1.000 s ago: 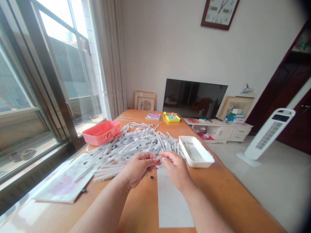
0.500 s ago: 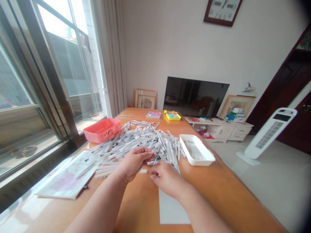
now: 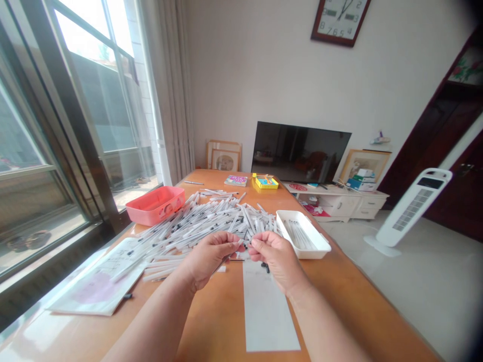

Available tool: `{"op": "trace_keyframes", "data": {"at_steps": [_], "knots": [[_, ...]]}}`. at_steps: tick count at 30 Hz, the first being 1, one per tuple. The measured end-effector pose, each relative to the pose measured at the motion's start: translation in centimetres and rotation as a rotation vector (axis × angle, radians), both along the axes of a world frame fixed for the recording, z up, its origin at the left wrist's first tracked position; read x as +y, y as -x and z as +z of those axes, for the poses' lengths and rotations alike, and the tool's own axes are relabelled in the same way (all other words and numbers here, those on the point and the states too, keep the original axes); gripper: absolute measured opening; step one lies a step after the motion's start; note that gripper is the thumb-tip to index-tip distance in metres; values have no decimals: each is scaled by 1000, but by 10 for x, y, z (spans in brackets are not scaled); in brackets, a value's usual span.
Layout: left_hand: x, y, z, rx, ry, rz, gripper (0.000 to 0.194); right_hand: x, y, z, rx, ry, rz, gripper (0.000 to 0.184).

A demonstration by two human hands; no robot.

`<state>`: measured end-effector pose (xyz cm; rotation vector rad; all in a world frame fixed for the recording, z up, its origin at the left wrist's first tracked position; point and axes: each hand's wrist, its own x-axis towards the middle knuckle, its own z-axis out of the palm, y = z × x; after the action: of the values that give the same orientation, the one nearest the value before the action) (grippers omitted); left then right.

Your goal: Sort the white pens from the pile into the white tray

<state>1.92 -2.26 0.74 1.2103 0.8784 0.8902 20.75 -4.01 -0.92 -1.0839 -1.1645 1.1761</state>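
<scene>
My left hand (image 3: 211, 259) is closed in a pinch over the middle of the table, with a slim pen (image 3: 225, 259) partly showing below its fingers. Facing it, my right hand (image 3: 275, 259) is also pinched, its fingertips a short gap from the left ones. Whatever it holds is too small to make out. Beyond both hands spreads a large pile of white pens (image 3: 204, 221), many with black ends. Small black caps (image 3: 266, 267) lie by my right hand on a white paper strip (image 3: 267, 322).
A pink basket (image 3: 154, 205) stands left of the pile, a white tray (image 3: 304, 236) with several thin rods to the right. A printed sheet (image 3: 94, 286) lies at the left edge. Farther back are a booklet (image 3: 236, 181) and a yellow box (image 3: 265, 183).
My right hand has risen and turned, bringing its fingertips level with the left ones and uncovering the black caps on the paper. My left hand has stayed nearly in place.
</scene>
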Motion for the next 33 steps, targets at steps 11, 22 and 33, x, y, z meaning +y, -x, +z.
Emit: {"op": "trace_keyframes", "data": {"at_steps": [11, 22, 33], "knots": [[-3, -4, 2, 56, -31, -35, 28, -4, -2, 5, -51, -95, 9, 22], [-5, -6, 3, 73, -15, -44, 26, -5, 0, 7, -87, -87, 33, 21], [-3, -3, -1, 84, -24, -83, 25, -6, -1, 7, -106, -87, 70, 22]]}}
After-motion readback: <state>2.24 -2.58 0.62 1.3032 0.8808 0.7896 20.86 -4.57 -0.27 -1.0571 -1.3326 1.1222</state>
